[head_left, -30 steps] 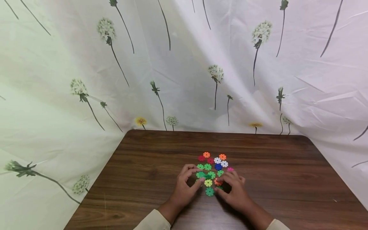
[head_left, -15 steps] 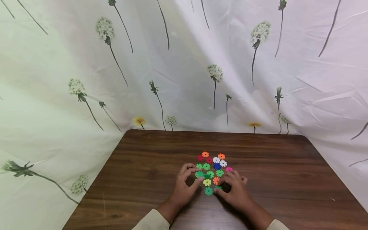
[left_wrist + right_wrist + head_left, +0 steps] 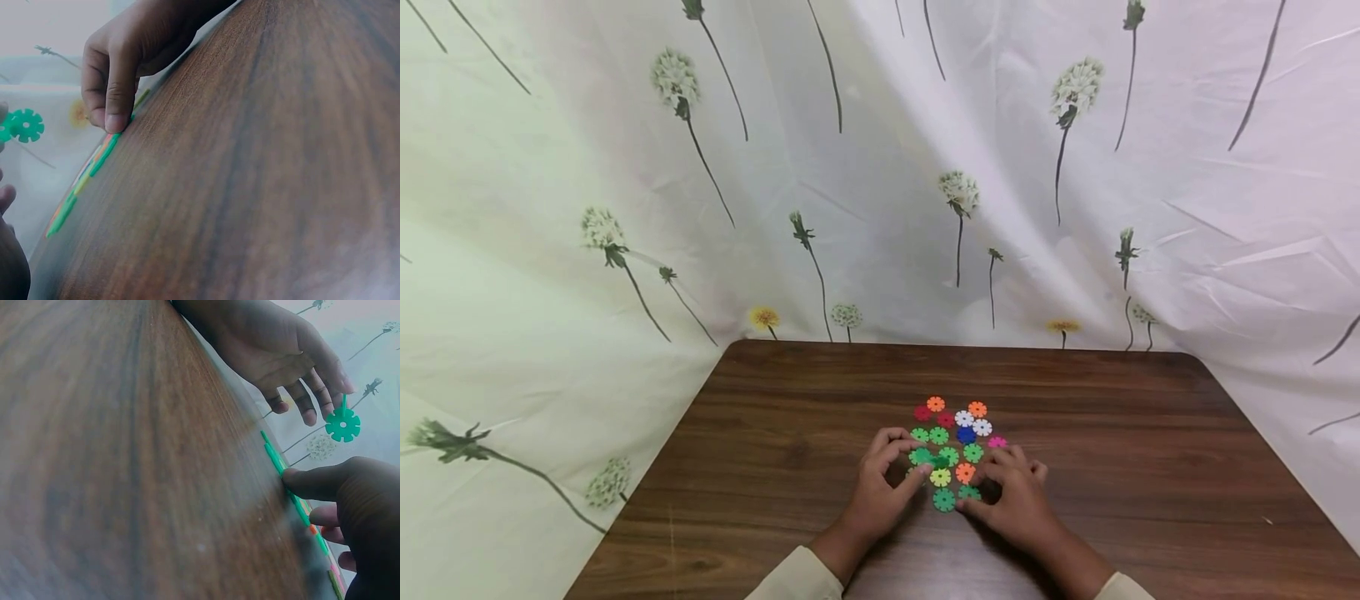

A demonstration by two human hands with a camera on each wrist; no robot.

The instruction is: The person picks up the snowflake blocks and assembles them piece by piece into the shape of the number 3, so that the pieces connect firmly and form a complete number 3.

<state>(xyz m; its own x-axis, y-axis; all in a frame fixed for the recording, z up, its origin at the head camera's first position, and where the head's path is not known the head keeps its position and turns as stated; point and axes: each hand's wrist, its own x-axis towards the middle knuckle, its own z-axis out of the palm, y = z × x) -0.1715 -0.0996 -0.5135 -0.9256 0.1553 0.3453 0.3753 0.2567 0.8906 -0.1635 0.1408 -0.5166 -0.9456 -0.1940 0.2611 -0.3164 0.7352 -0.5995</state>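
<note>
Two joined green notched plastic discs [image 3: 937,460] are pinched between thumb and fingertips of my left hand [image 3: 882,482], raised over the table. The right wrist view shows one of these green discs [image 3: 343,425] hanging at an angle to the other, seen edge-on. My right hand [image 3: 1017,498] is low at the near right of the loose flat discs, its thumb and bent fingers apart. Its thumb tip touches or nearly touches a dark green disc [image 3: 969,493]. Beside that lie another dark green disc [image 3: 943,500], a yellow disc [image 3: 940,477] and an orange disc [image 3: 965,473].
More notched discs lie flat farther back: light green [image 3: 938,436], blue [image 3: 966,435], white [image 3: 964,418], red [image 3: 922,412], orange [image 3: 936,404] and pink [image 3: 997,442]. The brown wooden table [image 3: 805,400] meets a flower-printed white cloth [image 3: 895,250] behind.
My right hand has shifted slightly, and more of the dark green disc by its thumb shows. The left hand keeps the joined green discs in nearly the same spot.
</note>
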